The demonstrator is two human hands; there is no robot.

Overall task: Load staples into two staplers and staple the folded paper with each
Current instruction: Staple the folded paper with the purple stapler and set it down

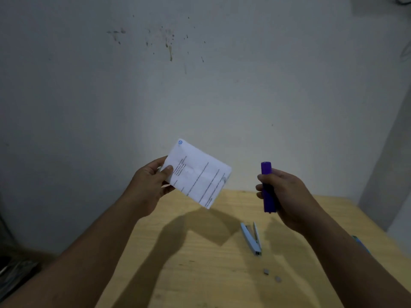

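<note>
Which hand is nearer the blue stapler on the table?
Right. The right hand, holding the purple stapler, hovers just above and to the right of the blue stapler. The left hand holds the paper farther off to the left.

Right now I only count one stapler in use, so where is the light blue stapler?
The light blue stapler lies hinged open on the wooden table, below the right hand holding the purple stapler.

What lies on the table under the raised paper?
Only the paper's shadow on bare table. The blue stapler lies open further right, under the right hand. Nothing looks covered.
</note>
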